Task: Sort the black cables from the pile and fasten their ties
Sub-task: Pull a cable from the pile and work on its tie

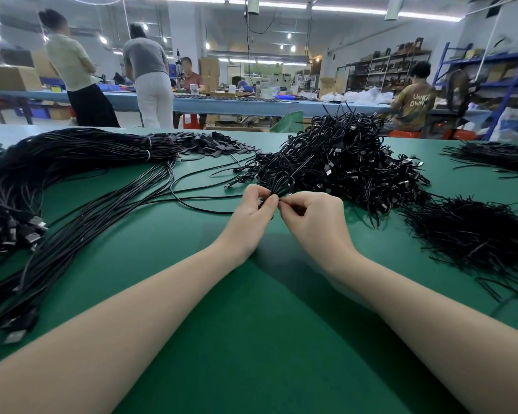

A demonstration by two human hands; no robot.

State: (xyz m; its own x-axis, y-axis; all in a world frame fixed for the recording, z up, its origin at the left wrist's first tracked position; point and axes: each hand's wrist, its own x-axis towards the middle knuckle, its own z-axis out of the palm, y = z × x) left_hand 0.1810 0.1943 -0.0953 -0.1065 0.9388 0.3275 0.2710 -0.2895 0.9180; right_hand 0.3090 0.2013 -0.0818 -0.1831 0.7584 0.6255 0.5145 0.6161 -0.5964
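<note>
Together, both hands — left hand (pixel 253 212), right hand (pixel 314 218) — pinch one coiled cable (pixel 281 185).

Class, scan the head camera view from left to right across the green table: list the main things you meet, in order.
Long straight cables → left hand → right hand, both pinching one coiled cable → loose ties.
</note>
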